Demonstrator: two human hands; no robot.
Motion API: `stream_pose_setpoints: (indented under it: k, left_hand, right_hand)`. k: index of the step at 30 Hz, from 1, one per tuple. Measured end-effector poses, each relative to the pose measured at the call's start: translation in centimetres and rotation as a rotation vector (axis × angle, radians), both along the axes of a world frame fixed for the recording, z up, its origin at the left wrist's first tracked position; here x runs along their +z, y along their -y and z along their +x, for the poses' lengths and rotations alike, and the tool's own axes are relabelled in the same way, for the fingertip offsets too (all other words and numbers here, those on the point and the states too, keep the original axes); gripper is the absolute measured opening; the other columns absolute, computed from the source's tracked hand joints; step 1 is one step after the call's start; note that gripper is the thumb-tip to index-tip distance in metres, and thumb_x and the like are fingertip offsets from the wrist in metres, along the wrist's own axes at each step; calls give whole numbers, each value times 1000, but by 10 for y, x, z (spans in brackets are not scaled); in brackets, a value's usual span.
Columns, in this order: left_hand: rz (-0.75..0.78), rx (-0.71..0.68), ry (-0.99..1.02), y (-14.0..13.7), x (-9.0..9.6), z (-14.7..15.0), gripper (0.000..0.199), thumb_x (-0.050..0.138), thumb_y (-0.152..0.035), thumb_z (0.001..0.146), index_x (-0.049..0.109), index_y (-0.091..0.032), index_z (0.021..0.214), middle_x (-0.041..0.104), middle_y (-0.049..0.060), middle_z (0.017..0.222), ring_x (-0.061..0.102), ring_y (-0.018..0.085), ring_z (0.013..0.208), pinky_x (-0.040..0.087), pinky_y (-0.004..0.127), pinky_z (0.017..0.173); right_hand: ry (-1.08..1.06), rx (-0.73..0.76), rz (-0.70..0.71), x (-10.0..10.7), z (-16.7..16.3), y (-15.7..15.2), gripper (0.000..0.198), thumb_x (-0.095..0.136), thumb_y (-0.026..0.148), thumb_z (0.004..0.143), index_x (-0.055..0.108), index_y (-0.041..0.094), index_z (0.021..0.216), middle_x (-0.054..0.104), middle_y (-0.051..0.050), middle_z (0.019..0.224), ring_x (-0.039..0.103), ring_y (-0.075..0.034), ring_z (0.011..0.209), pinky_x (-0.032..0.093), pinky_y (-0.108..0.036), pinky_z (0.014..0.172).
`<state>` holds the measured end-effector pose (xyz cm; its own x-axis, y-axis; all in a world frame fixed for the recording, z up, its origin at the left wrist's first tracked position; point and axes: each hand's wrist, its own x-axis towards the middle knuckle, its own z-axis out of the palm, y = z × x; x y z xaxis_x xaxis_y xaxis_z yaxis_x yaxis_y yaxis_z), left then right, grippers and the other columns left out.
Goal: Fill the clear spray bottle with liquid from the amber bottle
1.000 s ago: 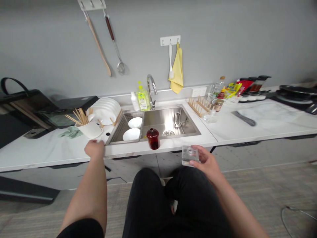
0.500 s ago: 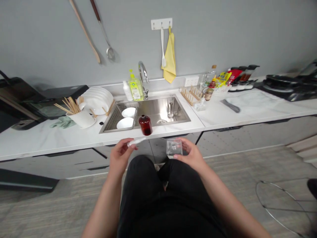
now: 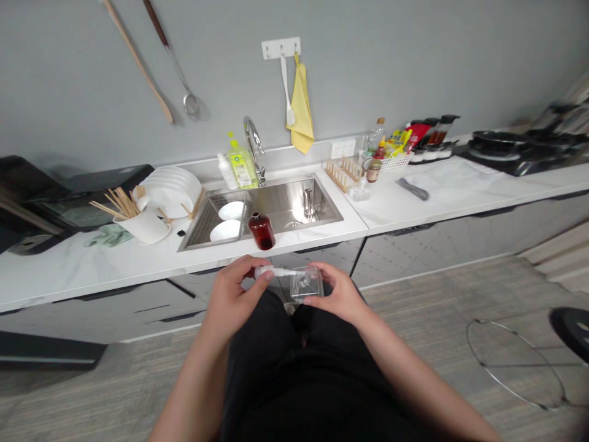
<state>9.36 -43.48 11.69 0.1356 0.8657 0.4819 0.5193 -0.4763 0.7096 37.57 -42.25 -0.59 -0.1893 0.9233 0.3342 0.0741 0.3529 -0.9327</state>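
My left hand (image 3: 239, 294) pinches a slim whitish piece that looks like a pump head with a thin stem (image 3: 276, 272), held nearly level. Its narrow end points right and overlaps the top of a clear square bottle (image 3: 306, 288); whether it enters the mouth I cannot tell. My right hand (image 3: 334, 291) grips that bottle from the right side, thumb in front and fingers behind. Both hands are above my lap, just before the counter edge. Beyond them, an uncapped reddish-brown bottle (image 3: 262, 232) stands upright on the counter's front strip, by the sink.
The steel sink (image 3: 329, 221) has a drain basket with two white bowls (image 3: 225, 231). Green soap bottle (image 3: 242, 166) and faucet (image 3: 253, 144) stand behind it. Plates (image 3: 170, 184) and a chopstick holder (image 3: 145, 228) are left; a wooden rack (image 3: 338, 177) and condiments are right.
My hands have come together; the whitish piece has moved right, its narrow end now over the clear bottle. The view has shifted slightly rightward.
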Motion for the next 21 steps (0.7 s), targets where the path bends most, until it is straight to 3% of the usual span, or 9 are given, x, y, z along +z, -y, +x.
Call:
stream_pose_setpoints:
  k: [9,15,17,21]
  left_hand:
    - [3,-73,-191,8,9,8,9,81,-36,102,86,-29,106,80,4,91,74,25,79,57,38,71]
    - [-100,-202,-333,13,-11,27,13,83,-25,100,87,-30,111,81,5,98,77,26,81,58,39,73]
    - [-108,-225,-331,17,-20,29,20,80,-21,102,86,-31,118,82,6,106,79,27,88,62,40,78]
    - [-115,-336,-278,24,-28,26,49,69,-7,101,82,-35,139,83,7,132,81,29,120,67,47,106]
  right_hand:
    - [102,-19,44,3,-5,1,79,111,42,73,78,33,144,86,-11,140,84,-39,125,67,-59,113]
    - [174,-33,128,7,-14,15,80,113,42,68,80,35,141,87,-10,136,84,-41,124,66,-61,113]
    - [178,-37,131,8,-14,19,80,112,41,68,80,35,140,87,-10,134,85,-40,121,68,-60,109]
    - [179,2,108,7,-13,24,78,113,45,68,81,33,138,87,-11,135,84,-40,122,68,-58,109]
